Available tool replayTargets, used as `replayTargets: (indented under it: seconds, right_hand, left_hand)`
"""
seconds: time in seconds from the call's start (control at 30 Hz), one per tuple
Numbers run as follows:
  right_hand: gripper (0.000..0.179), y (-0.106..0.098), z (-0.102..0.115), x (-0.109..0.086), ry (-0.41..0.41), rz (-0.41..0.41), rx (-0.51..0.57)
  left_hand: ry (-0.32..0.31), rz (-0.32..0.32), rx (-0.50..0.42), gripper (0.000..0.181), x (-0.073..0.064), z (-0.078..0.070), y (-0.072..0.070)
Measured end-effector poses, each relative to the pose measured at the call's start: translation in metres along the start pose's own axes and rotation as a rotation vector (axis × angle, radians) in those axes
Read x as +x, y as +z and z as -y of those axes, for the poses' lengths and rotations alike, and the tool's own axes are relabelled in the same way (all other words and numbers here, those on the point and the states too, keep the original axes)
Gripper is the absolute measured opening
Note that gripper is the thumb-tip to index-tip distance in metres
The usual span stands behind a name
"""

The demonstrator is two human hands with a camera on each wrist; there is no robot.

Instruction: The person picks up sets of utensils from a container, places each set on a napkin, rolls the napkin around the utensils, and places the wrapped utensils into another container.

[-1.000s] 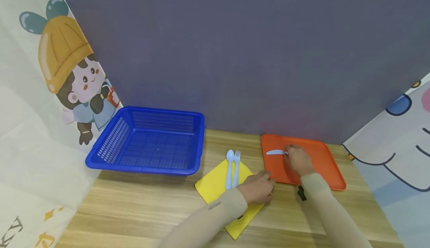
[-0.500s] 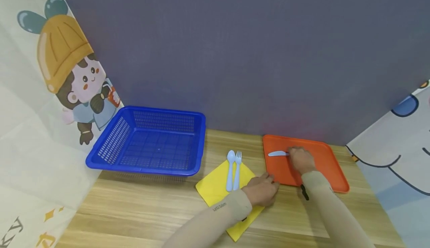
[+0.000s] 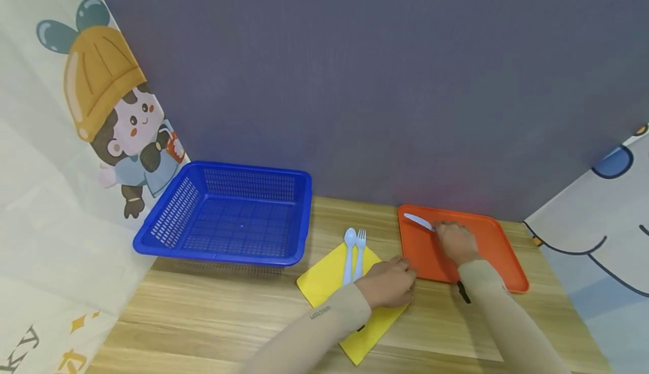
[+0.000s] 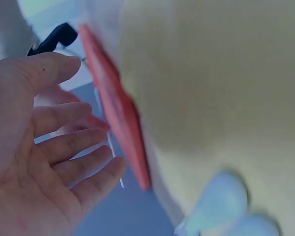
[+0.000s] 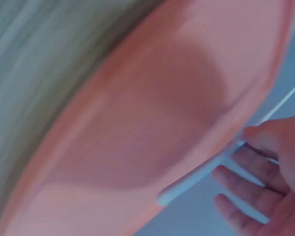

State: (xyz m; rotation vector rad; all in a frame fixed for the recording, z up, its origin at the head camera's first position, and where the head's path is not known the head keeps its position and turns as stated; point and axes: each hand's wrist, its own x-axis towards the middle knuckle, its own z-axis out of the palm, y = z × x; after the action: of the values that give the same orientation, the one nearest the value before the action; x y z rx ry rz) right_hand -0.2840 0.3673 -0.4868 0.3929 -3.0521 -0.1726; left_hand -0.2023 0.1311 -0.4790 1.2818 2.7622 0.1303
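My right hand [image 3: 457,243] pinches a light blue plastic knife [image 3: 418,221] between thumb and fingertip, just over the orange tray [image 3: 489,241]. The knife's blade points to the back left; the right wrist view shows the knife [image 5: 196,179] held by one end, other fingers loose. Over the right corner of a yellow napkin [image 3: 321,277], close to the tray's near left corner, is my left hand [image 3: 387,283]. Its fingers look loosely bent around nothing in the left wrist view. A light blue spoon [image 3: 349,253] and fork [image 3: 360,253] lie side by side on the napkin, their lower ends hidden.
A blue perforated basket [image 3: 240,258] stands at the back left of the wooden table [image 3: 203,317]. Behind everything rises a grey wall [image 3: 355,81], with printed sheets [image 3: 56,194] at the sides.
The knife has turned in my right hand's grip, its blade tip swinging toward the back of the tray. My left hand has shifted only slightly.
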Motion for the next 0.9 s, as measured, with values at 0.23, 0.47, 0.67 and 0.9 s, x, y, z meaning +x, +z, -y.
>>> replayTargets:
  seconds: [0.23, 0.47, 0.67, 0.9]
  right_hand:
    - [0.013, -0.026, 0.039, -0.009, -0.023, -0.122, 0.175]
    - [0.024, -0.041, 0.082, -0.022, 0.042, -0.104, 0.326]
    - [0.024, -0.039, 0.118, -0.03, 0.148, 0.001, 0.416]
    - [0.018, -0.023, 0.153, -0.031, 0.169, -0.031, 0.482]
  left_hand:
    - [-0.041, -0.113, 0.016, 0.037, -0.036, 0.032, -0.009]
    - [-0.127, -0.197, 0.034, 0.042, -0.076, 0.06, -0.011]
    - [-0.199, -0.177, -0.01, 0.045, -0.106, 0.074, -0.002]
    - [-0.222, -0.155, -0.029, 0.044, -0.129, 0.08, 0.009]
